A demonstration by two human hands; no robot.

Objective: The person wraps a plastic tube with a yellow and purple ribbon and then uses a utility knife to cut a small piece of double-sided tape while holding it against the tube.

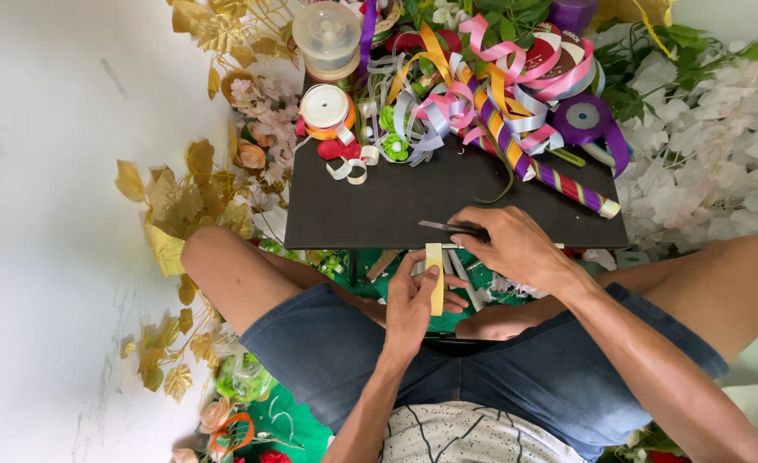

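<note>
Head view, ribbon tangle (490, 86) behind scissors (452, 228), gold leaves (181, 197) leftward

One dark table (379, 210), two hands, one yellow ribbon strip (434, 279), one pair of scissors (452, 228).

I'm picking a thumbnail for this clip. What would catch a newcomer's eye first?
First the tangle of bright curled ribbons heaped at the far edge of the dark board. Then the hands at its near edge: the left hand holds a yellow strip, the right hand grips scissors. Gold leaves frame the left.
</note>
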